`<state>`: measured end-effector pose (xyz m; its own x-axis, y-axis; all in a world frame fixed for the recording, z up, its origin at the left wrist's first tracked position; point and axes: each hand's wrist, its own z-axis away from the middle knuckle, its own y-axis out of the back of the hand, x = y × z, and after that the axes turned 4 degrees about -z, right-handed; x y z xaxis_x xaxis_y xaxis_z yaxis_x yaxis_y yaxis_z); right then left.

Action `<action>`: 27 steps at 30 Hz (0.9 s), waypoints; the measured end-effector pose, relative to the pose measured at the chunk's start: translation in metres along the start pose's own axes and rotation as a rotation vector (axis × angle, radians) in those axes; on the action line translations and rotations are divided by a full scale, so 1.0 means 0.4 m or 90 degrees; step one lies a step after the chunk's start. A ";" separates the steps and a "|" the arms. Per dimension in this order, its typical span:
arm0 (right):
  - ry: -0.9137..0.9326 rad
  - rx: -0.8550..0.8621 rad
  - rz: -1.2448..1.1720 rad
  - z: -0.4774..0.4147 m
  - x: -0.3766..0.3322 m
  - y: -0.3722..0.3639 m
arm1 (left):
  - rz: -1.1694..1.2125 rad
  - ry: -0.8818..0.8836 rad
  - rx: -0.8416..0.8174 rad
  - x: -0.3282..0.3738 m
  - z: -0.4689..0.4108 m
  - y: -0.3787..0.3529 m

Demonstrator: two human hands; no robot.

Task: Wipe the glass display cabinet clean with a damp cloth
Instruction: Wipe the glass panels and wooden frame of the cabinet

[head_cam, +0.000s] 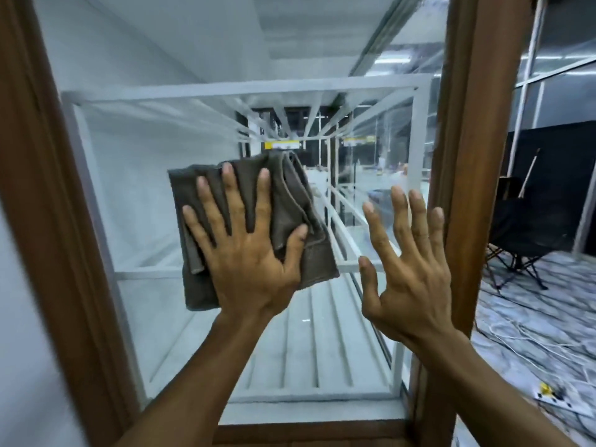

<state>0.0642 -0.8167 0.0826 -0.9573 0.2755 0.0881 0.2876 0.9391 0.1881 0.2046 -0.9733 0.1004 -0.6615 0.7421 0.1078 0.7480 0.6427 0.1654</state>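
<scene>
Matt grey terry cloth (300, 204); glossy wood frame (464, 156).

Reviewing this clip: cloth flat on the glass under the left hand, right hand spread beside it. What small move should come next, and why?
Probably slide the left hand and the grey cloth sideways across the glass pane toward the left wooden frame. The cloth lies pressed flat under spread fingers near the pane's middle, with bare glass to its left, while the empty right hand seems to rest near the right frame.

Bare forearms, no sleeves; left hand (248, 253) ringless
</scene>
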 end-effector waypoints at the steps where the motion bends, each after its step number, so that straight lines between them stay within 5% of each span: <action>1: -0.007 -0.002 0.008 -0.004 0.003 0.010 | 0.000 -0.009 -0.033 0.026 0.043 -0.001; 6: -0.015 0.049 0.052 -0.044 0.061 0.077 | 0.040 -0.309 -0.082 0.142 0.112 -0.017; 12: -0.023 0.032 -0.001 -0.078 0.176 0.113 | 0.027 -0.168 -0.036 0.269 -0.137 0.013; 27: 0.010 -0.002 -0.146 -0.327 0.233 0.160 | 0.069 -0.203 -0.020 0.372 -0.313 0.037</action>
<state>-0.0026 -0.7579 0.2310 -0.9970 0.0510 0.0580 0.0620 0.9763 0.2074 0.1105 -0.8770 0.2416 -0.5250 0.8307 -0.1852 0.8076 0.5549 0.1997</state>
